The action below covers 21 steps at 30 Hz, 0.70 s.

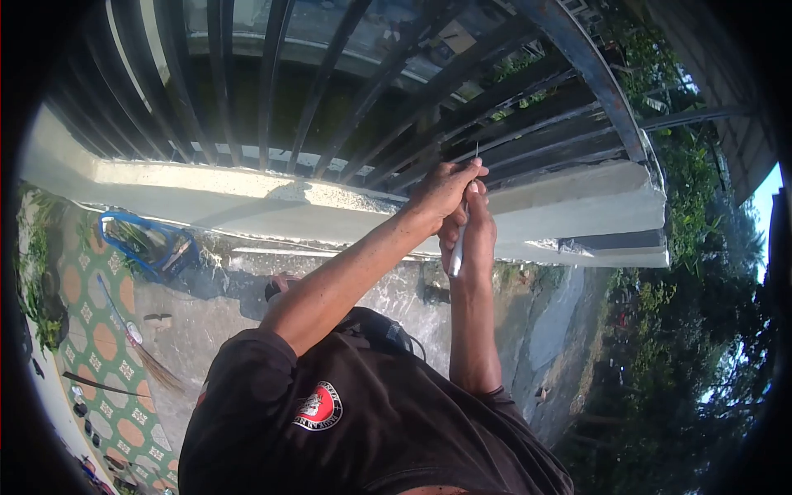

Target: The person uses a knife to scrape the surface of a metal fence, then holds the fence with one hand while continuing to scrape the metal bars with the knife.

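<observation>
Where your left hand [444,194] and right hand [476,233] come together, just above the edge of the pale ledge [569,198], you have a slim tool [458,252] between them. Your right hand is wrapped around its whitish handle, with the butt poking out below toward your wrist and your thumb pointing up along it. Your left hand is closed at the upper end, fingers bunched, and the thin shaft sticks up past them toward the dark metal bars [221,49]; you hide what those fingertips press on underneath. These bars fan out behind the ledge, and your left forearm crosses in front of its sunlit side. Below, to your left, a blue-rimmed object [106,233] sits near the wall, and a broom [159,368] lies across the patterned tiles [107,338] and bare concrete. Your dark shirt [371,445] carries 1 round red badge [318,406].
</observation>
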Tool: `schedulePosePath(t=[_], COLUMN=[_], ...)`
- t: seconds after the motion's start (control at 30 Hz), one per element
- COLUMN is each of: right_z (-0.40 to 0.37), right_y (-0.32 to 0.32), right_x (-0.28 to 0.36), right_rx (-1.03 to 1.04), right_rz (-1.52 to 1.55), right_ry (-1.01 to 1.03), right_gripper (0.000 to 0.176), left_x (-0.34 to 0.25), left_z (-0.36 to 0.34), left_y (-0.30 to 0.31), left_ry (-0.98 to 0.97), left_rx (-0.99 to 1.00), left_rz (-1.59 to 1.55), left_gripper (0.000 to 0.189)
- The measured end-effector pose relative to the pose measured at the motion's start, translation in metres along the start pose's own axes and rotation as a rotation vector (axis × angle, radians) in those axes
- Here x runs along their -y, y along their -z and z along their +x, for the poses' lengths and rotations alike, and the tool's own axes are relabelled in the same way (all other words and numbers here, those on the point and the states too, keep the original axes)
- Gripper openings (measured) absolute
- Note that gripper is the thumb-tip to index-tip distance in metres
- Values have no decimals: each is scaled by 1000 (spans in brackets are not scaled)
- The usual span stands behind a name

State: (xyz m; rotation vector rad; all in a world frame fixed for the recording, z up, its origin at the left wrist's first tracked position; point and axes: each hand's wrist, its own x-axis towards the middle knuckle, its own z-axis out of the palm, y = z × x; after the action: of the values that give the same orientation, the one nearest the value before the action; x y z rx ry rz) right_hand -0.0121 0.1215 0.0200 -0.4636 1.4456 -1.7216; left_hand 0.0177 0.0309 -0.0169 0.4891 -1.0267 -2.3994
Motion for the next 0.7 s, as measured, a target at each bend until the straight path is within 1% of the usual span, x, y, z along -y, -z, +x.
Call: schedulePosePath(t=[0.03, 0.07, 0.1, 0.13, 0.2, 0.23, 0.27, 0.33, 0.4, 0.43, 0.47, 0.53, 0.6, 0.63, 0.7], right_z=[-3, -5, -3, -4, -4, 2, 9, 7, 1, -3, -4, -4, -3, -1, 1], right_y=[-6, -8, -4, -3, -1, 1, 8, 4, 1, -3, -2, 2, 2, 4, 6], right_x=[6, 13, 17, 17, 20, 11, 0, -4, 8, 18, 26, 32, 20, 14, 2], right_rx=[1, -2, 46, 45, 55, 16, 18, -26, 27, 47, 91, 104, 55, 46, 19], right_rz=[2, 2, 83, 82, -6, 58, 89, 21, -44, -18, 95, 91, -15, 45, -22], right_ry=[49, 96, 106, 106, 82, 61, 0, -13, 117, 152, 156, 129, 149, 88, 58], right_gripper=[16, 16, 16, 16, 21, 21, 21, 22, 23, 23, 23, 22, 21, 20, 20], left_x=[1, 4, -5, -11, -4, 2, 8, 3, 0, -6, -9, -23, -7, 2, 12], left_z=[6, 8, 7, 6, 10, 10, 10, 10, 8, 10, 6, -1, 8, 9, 9], left_y=[-6, -11, -17, -22, -19, -10, -3, -1, -11, -19, -22, -31, -23, -15, -7], left_ry=[-62, -48, -61, -76, -85, -46, -3, -31, -96, -113, -108, -100, -135, -106, -75], left_rx=[34, 26, 39, 58, 55, 16, -25, -27, 65, 94, 90, 77, 94, 54, -14], left_rz=[-75, -84, -83, -78, -120, -105, -93, -90, -111, -111, -113, -54, -77, -81, -85], left_gripper=[48, 48, 48, 48, 48, 48, 48, 48, 48, 48, 48, 47, 46, 46, 46])
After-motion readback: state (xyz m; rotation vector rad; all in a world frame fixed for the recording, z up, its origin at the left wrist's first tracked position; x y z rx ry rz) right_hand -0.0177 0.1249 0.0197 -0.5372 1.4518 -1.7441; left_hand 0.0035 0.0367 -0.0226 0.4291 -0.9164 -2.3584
